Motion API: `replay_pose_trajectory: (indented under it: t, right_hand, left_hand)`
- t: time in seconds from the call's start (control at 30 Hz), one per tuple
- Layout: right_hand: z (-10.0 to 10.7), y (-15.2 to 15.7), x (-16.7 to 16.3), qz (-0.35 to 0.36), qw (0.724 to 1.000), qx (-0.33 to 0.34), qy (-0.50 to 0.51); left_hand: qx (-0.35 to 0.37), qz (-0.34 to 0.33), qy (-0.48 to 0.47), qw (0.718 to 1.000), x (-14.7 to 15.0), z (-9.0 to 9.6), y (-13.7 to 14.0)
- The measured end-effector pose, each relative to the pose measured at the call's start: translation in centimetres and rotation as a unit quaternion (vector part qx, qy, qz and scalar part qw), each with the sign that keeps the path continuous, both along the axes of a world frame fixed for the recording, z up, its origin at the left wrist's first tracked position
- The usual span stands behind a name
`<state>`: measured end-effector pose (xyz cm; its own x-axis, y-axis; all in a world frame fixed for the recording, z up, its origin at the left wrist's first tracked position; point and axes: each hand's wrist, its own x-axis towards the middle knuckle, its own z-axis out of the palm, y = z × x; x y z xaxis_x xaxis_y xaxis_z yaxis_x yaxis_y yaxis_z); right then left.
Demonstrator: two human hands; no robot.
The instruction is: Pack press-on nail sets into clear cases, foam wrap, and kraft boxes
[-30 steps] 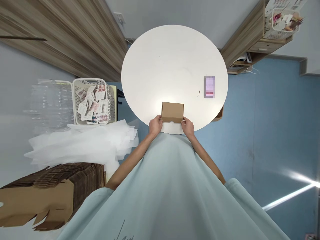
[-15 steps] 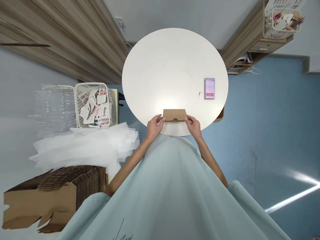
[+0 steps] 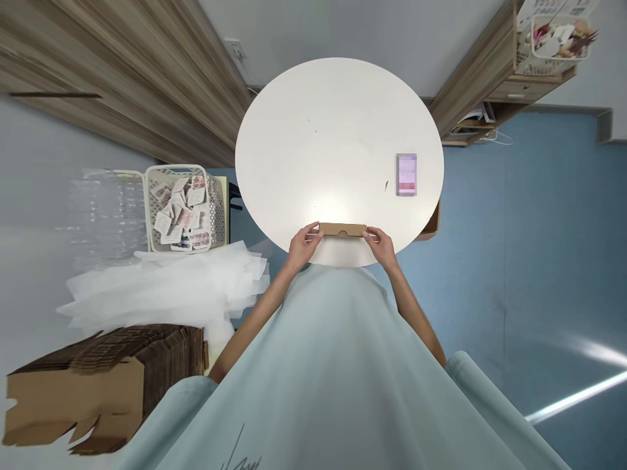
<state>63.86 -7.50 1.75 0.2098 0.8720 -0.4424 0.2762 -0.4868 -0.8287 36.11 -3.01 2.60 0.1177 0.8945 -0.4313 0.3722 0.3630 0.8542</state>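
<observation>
At the lower middle of the frame, close to the near edge of the white table (image 3: pixel 294 143), I see a small brown cardboard box (image 3: pixel 342 229). It shows a narrow long side with a half-round notch in its lower edge. Whether its underside rests on the table or is a little above it, I cannot tell from where I stand.

The left hand (image 3: pixel 302 248) is closed on the left end of the box, and the right hand (image 3: pixel 381 249) is closed on the right end; the thumbs lie at the near corners and the fingers at the ends. How firmly they press, I cannot tell.

In my judgement the box is light, although its inside is hidden from me. The cardboard looks thin but rather stiff, dry and not slippery, so it should need no strong force. The weak place would be the middle of the broad panels, which could bend under a push, and the notched edge could crease. For this reason the two short ends, near the corners, seem the best places to take hold.

In the lower left of the frame stand flattened cartons (image 3: pixel 73 391) of similar brown; at the table's right side lies a phone (image 3: pixel 406 174).
</observation>
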Motion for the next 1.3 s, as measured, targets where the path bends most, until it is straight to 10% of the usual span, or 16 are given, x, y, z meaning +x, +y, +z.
replay_pose_trajectory:
  t: [0.87,1.3]
  right_hand:
    - [-1.2,1.3,2.0,0.041,0.998,0.005,-0.039]
    - [-1.7,-5.1,0.7,0.024,0.999,0.002,-0.038]
  left_hand:
    - [-0.006,0.096,0.010,0.995,3.1,-1.8,-0.6]
    - [-0.037,0.045,-0.024,0.998,1.2,-2.3,-6.0]
